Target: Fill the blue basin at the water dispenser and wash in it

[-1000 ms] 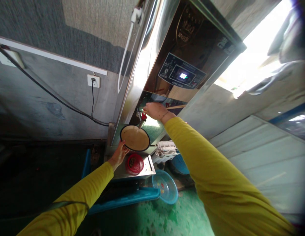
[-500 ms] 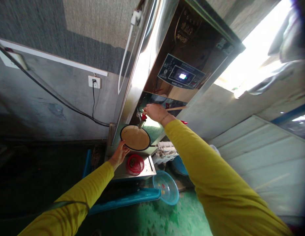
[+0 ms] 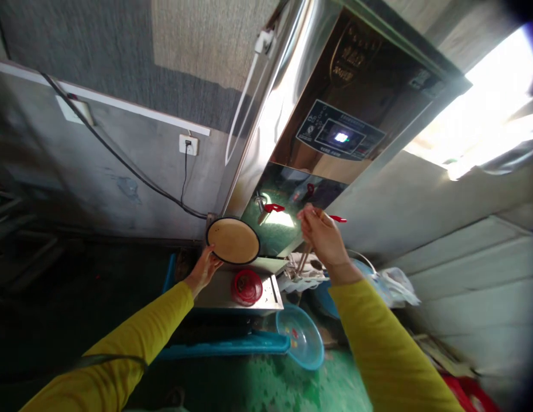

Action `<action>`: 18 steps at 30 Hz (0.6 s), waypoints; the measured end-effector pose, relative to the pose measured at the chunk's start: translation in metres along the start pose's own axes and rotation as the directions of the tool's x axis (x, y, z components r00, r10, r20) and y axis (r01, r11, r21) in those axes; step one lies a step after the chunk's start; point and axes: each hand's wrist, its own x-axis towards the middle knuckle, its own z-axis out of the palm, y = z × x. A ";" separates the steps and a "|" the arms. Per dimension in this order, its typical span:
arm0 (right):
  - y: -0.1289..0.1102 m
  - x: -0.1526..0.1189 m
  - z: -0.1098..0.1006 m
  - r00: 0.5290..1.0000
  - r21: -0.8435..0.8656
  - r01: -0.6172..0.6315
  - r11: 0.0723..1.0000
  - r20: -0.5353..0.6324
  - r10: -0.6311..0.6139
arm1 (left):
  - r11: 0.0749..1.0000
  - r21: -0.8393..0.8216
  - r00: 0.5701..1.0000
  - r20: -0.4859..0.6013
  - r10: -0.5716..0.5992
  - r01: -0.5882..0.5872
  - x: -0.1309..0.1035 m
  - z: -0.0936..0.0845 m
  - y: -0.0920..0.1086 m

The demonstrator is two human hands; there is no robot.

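My left hand (image 3: 202,268) grips the near left rim of a round, dark-rimmed bowl (image 3: 232,240) with a tan inside, its thumb over the edge. The bowl is held just below and left of a metal tap (image 3: 263,213) with a red lever (image 3: 275,208), on the front of a steel water boiler (image 3: 287,114). My right hand (image 3: 321,232) is closed, to the right of that tap and apart from it. Thin wooden chopsticks (image 3: 304,257) point down from it; their upper ends are hidden in the fingers.
Below the bowl, a red round container (image 3: 247,287) sits on a metal ledge (image 3: 221,289). A clear blue basin (image 3: 307,343) and a blue trough edge (image 3: 232,347) are lower down. Stacked egg trays (image 3: 298,278) and a plastic bag (image 3: 401,286) are to the right.
My right hand has let go of the tap's red lever and moved right and down; the chopsticks have swung from pointing right to downward. My left hand still holds the bowl. The view has shifted.
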 end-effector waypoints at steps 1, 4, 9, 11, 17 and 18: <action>0.004 -0.012 0.005 0.994 0.204 -0.110 0.973 0.041 0.103 | 1.000 0.004 1.000 -0.011 0.011 -0.011 -0.007 -0.006 0.006; 0.036 -0.056 0.036 0.936 0.533 -0.351 0.770 0.195 0.292 | 0.999 0.013 0.999 -0.026 0.043 -0.043 -0.030 -0.027 0.027; 0.107 -0.158 0.145 0.703 0.604 -0.688 0.401 0.419 0.574 | 0.996 0.014 0.990 -0.107 0.092 -0.091 -0.071 -0.075 0.070; 0.121 -0.208 0.194 0.588 0.565 -0.775 0.283 0.480 0.650 | 0.992 0.001 0.983 -0.134 0.122 -0.123 -0.089 -0.098 0.089; 0.099 -0.317 0.302 0.262 0.116 -0.959 0.258 0.712 0.652 | 0.972 -0.009 0.950 -0.214 0.228 -0.235 -0.154 -0.174 0.157; 0.088 -0.320 0.314 0.282 0.083 -0.943 0.323 0.715 0.639 | 0.968 -0.012 0.942 -0.231 0.243 -0.252 -0.167 -0.187 0.170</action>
